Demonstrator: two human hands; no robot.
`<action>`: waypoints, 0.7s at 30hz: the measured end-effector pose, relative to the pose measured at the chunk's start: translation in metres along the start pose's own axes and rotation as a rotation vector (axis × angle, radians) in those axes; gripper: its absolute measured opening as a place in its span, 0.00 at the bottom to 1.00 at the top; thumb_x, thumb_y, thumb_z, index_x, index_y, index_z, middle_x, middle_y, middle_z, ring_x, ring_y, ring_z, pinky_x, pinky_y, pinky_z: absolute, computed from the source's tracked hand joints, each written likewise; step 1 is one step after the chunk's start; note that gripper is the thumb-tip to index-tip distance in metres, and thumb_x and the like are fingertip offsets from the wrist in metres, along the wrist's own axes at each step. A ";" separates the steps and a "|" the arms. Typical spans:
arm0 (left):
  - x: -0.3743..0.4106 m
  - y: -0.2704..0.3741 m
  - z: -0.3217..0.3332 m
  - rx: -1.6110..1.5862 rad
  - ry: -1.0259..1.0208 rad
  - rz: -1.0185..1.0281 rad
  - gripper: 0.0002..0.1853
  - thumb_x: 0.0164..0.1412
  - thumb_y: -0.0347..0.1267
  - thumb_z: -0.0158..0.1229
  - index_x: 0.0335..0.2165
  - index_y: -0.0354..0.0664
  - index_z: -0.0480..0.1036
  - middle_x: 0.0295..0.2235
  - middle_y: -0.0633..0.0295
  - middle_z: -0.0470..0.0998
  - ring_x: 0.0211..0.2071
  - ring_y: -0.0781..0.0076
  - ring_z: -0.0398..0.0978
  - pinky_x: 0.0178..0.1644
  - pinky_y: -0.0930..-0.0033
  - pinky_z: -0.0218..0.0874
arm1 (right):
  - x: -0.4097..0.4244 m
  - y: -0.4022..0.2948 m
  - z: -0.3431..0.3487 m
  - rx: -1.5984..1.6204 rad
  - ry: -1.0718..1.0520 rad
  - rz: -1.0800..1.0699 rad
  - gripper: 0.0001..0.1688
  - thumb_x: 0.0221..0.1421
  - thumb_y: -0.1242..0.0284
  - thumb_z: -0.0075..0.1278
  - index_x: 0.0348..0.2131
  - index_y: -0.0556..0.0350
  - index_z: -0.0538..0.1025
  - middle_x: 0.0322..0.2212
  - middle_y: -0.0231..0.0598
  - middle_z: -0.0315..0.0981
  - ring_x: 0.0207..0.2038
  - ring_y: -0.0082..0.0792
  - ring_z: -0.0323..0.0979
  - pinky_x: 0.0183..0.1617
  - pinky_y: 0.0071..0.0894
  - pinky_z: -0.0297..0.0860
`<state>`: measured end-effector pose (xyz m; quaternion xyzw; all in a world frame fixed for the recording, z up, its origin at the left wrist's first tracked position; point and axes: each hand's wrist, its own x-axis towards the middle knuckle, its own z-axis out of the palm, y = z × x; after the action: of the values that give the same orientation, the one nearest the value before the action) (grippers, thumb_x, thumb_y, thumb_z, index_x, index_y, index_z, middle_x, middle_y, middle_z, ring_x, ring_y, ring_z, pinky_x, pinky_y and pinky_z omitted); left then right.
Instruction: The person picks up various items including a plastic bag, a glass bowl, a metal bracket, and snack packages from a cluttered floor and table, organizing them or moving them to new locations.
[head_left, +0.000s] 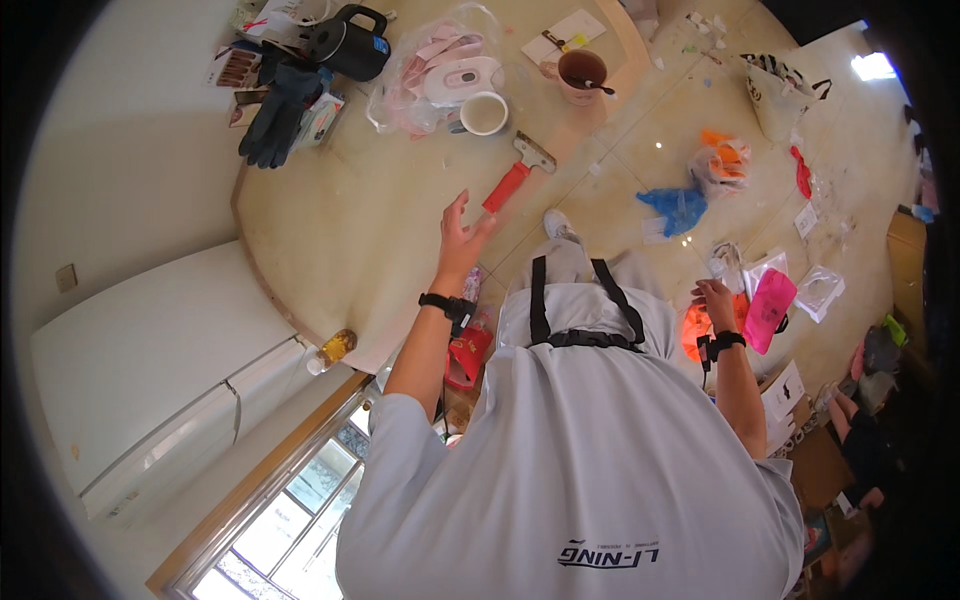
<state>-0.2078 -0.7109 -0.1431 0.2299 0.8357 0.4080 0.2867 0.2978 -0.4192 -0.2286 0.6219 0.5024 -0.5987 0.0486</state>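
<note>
My left hand (463, 234) is over the pale tabletop (375, 247), fingers apart and holding nothing. Just beyond its fingertips lies a scraper (508, 185) with a red handle and a wide metal head. The handle end is close to my thumb; whether they touch is unclear. Beyond the scraper head stand a white cup (484, 114) and a pinkish tub (581, 79) containing a dark liquid and a dark-handled utensil. My right hand (716, 301) hangs at my side with loosely bent fingers and nothing visible in it. Below it, an orange bag (696, 330) lies on the floor.
Farther along the table are a black electric kettle (351, 43), dark gloves (281, 112) and pink items in a clear plastic bag (442, 67). A yellowish bottle (334, 351) is by the near edge. Bags, including a blue one (679, 210), litter the floor; another person (862, 450) is at right.
</note>
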 end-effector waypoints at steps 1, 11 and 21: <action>0.008 0.006 0.003 0.051 0.026 0.016 0.37 0.58 0.39 0.67 0.62 0.44 0.62 0.59 0.53 0.65 0.59 0.55 0.63 0.60 0.53 0.61 | 0.000 -0.011 0.002 0.004 0.004 -0.020 0.17 0.64 0.63 0.50 0.44 0.56 0.78 0.34 0.37 0.82 0.30 0.28 0.79 0.32 0.26 0.71; 0.050 0.024 0.033 0.387 0.037 0.000 0.24 0.51 0.34 0.70 0.47 0.44 0.74 0.46 0.55 0.73 0.48 0.50 0.70 0.54 0.53 0.65 | 0.082 -0.230 0.013 -0.364 -0.067 -0.490 0.18 0.64 0.64 0.52 0.40 0.64 0.79 0.30 0.38 0.81 0.31 0.28 0.77 0.35 0.28 0.71; 0.044 0.044 0.060 0.485 0.196 -0.207 0.22 0.52 0.31 0.68 0.47 0.42 0.73 0.44 0.52 0.74 0.48 0.46 0.70 0.54 0.51 0.65 | 0.210 -0.511 0.174 -0.713 -0.139 -0.997 0.15 0.59 0.63 0.57 0.41 0.55 0.78 0.32 0.44 0.81 0.36 0.48 0.79 0.42 0.42 0.73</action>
<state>-0.1927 -0.6260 -0.1502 0.1647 0.9518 0.1848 0.1811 -0.2190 -0.1645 -0.1674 0.2171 0.8975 -0.3838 0.0005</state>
